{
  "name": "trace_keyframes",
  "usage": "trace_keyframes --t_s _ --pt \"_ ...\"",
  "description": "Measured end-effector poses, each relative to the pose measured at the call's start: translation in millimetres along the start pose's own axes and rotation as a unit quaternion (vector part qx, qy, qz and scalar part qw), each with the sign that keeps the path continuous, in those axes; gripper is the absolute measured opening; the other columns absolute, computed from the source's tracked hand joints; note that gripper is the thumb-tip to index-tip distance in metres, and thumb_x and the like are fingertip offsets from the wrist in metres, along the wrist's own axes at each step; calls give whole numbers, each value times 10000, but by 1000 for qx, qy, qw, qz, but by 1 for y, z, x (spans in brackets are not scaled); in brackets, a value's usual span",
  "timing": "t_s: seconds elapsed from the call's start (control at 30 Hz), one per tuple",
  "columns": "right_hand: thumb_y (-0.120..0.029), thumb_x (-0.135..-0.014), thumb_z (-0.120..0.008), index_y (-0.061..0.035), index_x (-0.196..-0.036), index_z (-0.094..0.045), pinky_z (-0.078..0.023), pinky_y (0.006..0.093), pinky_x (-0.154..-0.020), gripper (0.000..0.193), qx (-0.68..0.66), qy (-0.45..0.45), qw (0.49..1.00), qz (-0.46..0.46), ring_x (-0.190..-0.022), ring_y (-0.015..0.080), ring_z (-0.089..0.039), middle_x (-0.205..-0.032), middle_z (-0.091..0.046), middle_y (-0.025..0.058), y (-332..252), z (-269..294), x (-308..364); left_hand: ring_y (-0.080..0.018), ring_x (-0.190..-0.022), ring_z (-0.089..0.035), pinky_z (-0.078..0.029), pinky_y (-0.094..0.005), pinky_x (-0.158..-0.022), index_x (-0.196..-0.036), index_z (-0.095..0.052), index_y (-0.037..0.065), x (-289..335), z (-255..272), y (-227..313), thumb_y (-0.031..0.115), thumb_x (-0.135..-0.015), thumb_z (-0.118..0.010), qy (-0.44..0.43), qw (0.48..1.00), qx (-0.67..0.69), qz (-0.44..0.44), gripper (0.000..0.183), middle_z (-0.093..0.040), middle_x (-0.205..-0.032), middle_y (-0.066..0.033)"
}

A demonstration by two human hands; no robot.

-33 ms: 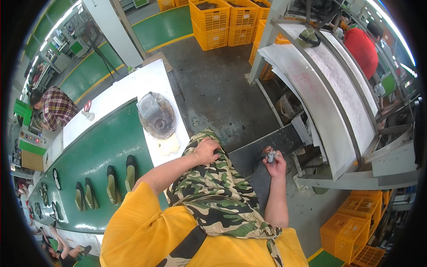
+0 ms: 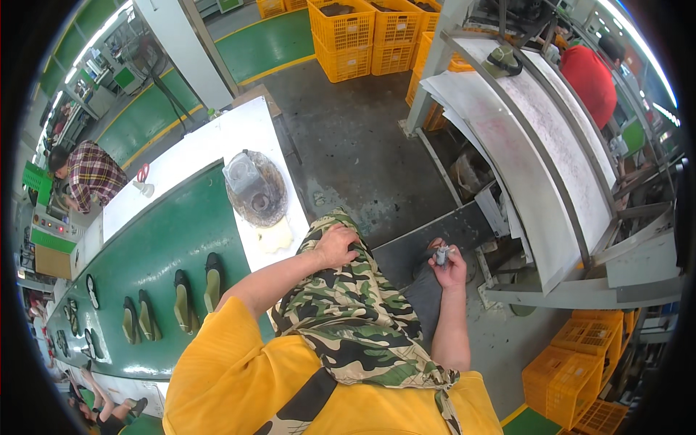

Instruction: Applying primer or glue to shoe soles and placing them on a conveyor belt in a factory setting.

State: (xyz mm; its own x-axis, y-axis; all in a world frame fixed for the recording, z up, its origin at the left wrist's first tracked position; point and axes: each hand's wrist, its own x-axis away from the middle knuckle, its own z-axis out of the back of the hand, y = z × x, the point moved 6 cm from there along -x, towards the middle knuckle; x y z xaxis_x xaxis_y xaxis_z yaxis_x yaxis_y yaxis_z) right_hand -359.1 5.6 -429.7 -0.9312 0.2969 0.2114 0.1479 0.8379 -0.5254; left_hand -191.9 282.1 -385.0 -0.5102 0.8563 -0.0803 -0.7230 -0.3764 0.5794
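My left hand [image 2: 337, 246] rests on the camouflage apron [image 2: 348, 308] over my lap, fingers lying loosely on the cloth and holding nothing. Out to the right, beside my grey trouser leg, my right hand [image 2: 452, 270] is closed on a small grey lump [image 2: 441, 255]; its kind cannot be made out. On the white bench edge left of my knee stands a round, stained pot [image 2: 270, 204] with a clear plastic piece [image 2: 243, 176] on top. A pale yellow pad [image 2: 275, 237] lies beside it.
A green conveyor belt [image 2: 167, 243] carries several dark shoe uppers on lasts [image 2: 183, 301]. To the right stands a metal rack [image 2: 507, 145] with white sheets and a cap. Orange crates [image 2: 341, 43] stack behind, more [image 2: 565, 373] at lower right. A person in plaid [image 2: 94, 174] works across the belt.
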Motion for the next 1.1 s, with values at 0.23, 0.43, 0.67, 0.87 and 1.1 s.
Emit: trace_keyframes --t_s 0.23,0.43,0.67,0.87,1.1 --pt "-127 -769 -597 -62 -948 -544 -547 423 -657 198 -5 -14 1000 -3 -732 248 -622 -915 -553 66 0 -3 -1 -267 -1043 -605 -376 -409 -1047 -934 -668 50 0 0 0 219 -684 -710 3 1000 -2 -3 305 -667 -1012 -107" --pt "-119 -770 -594 -67 -978 -550 -538 431 -655 219 0 8 1000 -3 -728 255 -621 -912 -566 70 2 3 0 -268 -1048 -599 -364 -385 -1056 -942 -680 50 1 -1 0 237 -712 -705 -7 1000 -6 1 298 -673 -992 -112" --pt "-118 -780 -593 -75 -1040 -551 -535 427 -652 267 0 5 1000 -3 -732 261 -631 -895 -591 74 2 6 0 -272 -1035 -599 -368 -386 -1045 -939 -677 53 0 -2 -1 223 -711 -705 -4 1000 -3 -2 285 -670 -980 -110" --pt "-123 -780 -596 -80 -1045 -554 -529 433 -660 272 3 12 1000 -3 -743 266 -629 -909 -592 75 2 7 -1 -274 -1021 -601 -376 -390 -1031 -934 -670 49 -1 1 2 214 -703 -708 -3 1000 -3 -6 286 -665 -975 -113" --pt "-121 -796 -608 -106 -924 -578 -509 458 -689 132 3 -9 1000 -10 -815 287 -610 -1040 -607 88 4 19 -6 -310 -961 -601 -407 -416 -971 -898 -646 60 3 -2 -4 221 -690 -709 13 999 -28 -9 271 -637 -910 -126"
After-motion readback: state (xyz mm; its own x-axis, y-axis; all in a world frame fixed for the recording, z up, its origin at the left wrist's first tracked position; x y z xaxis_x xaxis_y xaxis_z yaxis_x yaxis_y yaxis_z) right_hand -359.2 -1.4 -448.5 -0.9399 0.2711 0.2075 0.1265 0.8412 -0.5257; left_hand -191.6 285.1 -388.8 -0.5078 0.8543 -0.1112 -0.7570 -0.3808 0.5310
